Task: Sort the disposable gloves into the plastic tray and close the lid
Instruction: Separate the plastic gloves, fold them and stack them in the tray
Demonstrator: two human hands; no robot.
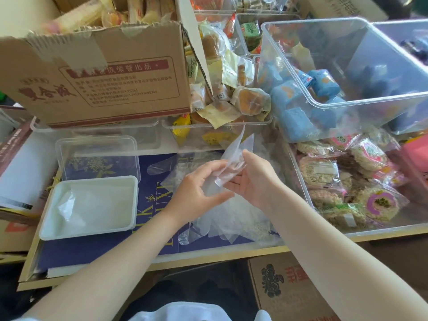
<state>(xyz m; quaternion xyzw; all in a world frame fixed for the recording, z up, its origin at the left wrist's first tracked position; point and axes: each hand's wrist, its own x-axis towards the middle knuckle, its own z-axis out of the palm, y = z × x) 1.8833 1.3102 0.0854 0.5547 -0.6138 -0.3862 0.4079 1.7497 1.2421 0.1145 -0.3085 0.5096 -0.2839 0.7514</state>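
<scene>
Hands meet above the middle of the worktop (pixel 208 258): your left hand (pixel 196 186) and right hand (pixel 254 179) both pinch one clear disposable glove (pixel 234 156), fingers curled round its crumpled lower part while its free end sticks up towards the back. Under your hands lies a loose heap of more disposable gloves (pixel 231 216), spread over a dark blue printed sheet (pixel 157 228) near the front edge. To your left, well apart from the heap, sits the white plastic tray (pixel 129 181), open on top, with clear film lying flat inside; you cannot tell how many gloves that is. Its clear lid (pixel 97 156) rests just behind it, off the tray and touching its far rim. Behind the lid stands a torn cardboard box (pixel 104 77) with red print, packed with wrapped snacks. To your right, a clear bin of round rice cakes in pink wrappers (pixel 361 181) sits just beside the heap, and behind it a tilted clear bin holds blue packets (pixel 324 84). Wrapped buns (pixel 250 98) fill the bin between box and blue packets.
</scene>
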